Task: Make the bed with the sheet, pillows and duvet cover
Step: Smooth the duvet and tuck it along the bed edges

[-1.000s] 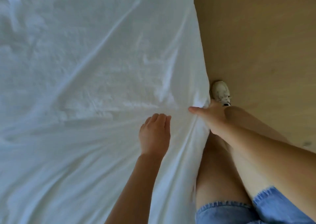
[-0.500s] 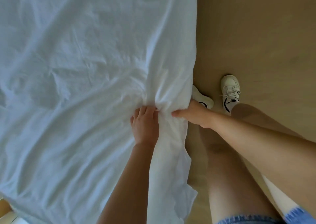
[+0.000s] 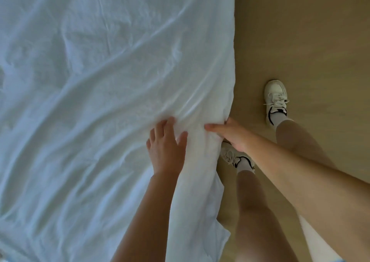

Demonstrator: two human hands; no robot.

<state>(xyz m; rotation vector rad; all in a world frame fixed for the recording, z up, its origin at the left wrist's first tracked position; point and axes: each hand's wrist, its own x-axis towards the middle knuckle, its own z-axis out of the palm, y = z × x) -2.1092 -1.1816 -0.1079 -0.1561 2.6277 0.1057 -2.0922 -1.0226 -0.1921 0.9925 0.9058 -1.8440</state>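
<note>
A wrinkled white sheet (image 3: 96, 93) covers the bed and fills the left two thirds of the head view; its edge hangs over the bed's right side. My left hand (image 3: 165, 147) lies flat on the sheet near that edge, fingers spread and fairly straight. My right hand (image 3: 230, 134) grips the sheet at the bed's edge, thumb on top and fingers tucked under the bunched cloth. A ridge of gathered fabric runs between the two hands. No pillows or duvet cover are in view.
Tan wooden floor (image 3: 300, 41) runs along the right of the bed. My two feet in white trainers stand there, one (image 3: 275, 99) further out, the other (image 3: 234, 157) close against the hanging sheet.
My left hand has opened from pinching the fold and now lies flat, fingers spread. The right hand keeps its grip at the edge. My feet have shifted along the bed.
</note>
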